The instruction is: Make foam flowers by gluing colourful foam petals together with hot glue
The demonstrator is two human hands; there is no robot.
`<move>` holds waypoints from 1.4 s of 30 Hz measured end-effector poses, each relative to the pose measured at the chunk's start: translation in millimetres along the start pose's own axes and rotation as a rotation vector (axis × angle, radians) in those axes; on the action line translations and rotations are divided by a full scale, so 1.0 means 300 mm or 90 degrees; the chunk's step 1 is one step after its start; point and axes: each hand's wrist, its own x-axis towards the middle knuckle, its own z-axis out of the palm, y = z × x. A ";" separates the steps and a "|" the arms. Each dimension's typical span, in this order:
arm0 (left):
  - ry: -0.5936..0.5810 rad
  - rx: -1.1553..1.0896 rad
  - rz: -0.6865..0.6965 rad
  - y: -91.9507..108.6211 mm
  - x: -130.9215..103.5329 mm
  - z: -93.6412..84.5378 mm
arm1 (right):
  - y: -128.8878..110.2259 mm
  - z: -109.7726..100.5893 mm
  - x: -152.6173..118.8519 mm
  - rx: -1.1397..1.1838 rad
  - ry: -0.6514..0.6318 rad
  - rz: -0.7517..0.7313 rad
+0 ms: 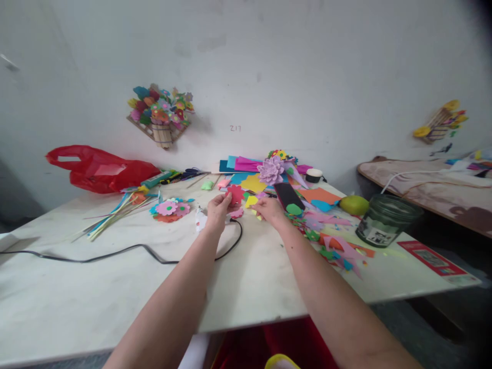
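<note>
My left hand (218,209) pinches a red scalloped paper flower (236,193) near the middle of the table. To its right my right hand (267,209) has its fingers closed on a small yellow piece (251,201). Under my left hand lies a white object with red spots (200,220), a black cable (240,233) ending beside it. A pink piece (237,212) shows between the hands. Left of them, pink and blue paper flowers (168,207) lie in a pile.
A red plastic bag (103,171) and thin strips (111,218) lie left. Coloured sheets (249,164), a lilac flower (271,170) and a phone (289,197) are behind. Scraps (330,246), a yellow-green fruit (354,205) and a green jar (384,220) stand right.
</note>
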 end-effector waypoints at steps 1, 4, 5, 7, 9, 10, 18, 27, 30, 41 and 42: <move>0.001 -0.001 0.002 -0.001 0.000 0.000 | 0.003 0.002 0.002 0.003 -0.003 0.009; 0.002 -0.003 0.006 -0.001 0.000 -0.001 | 0.013 0.005 0.008 0.022 -0.019 0.023; 0.001 -0.003 0.007 -0.001 0.000 -0.002 | 0.017 0.004 0.011 0.021 -0.019 0.022; 0.003 -0.003 0.007 -0.001 0.000 -0.002 | 0.024 0.002 0.014 0.000 -0.008 0.008; 0.006 0.000 0.008 0.000 0.000 -0.002 | 0.030 0.001 0.018 -0.038 0.004 -0.026; 0.007 0.002 0.009 0.000 -0.001 -0.001 | 0.033 0.003 0.020 -0.055 0.008 -0.038; 0.017 0.004 0.012 0.006 -0.004 0.003 | 0.047 0.027 0.023 -0.037 -0.009 -0.031; 0.027 -0.002 0.010 0.004 -0.002 0.001 | 0.040 0.022 0.019 -0.062 0.001 -0.070; 0.028 0.007 0.011 0.002 -0.002 0.000 | 0.053 0.030 0.029 -0.021 0.002 -0.049; 0.025 0.001 0.023 0.001 -0.006 -0.001 | 0.031 0.015 0.016 -0.166 0.009 -0.102; 0.025 0.000 0.023 0.001 -0.006 0.000 | 0.030 0.016 0.014 -0.181 0.006 -0.107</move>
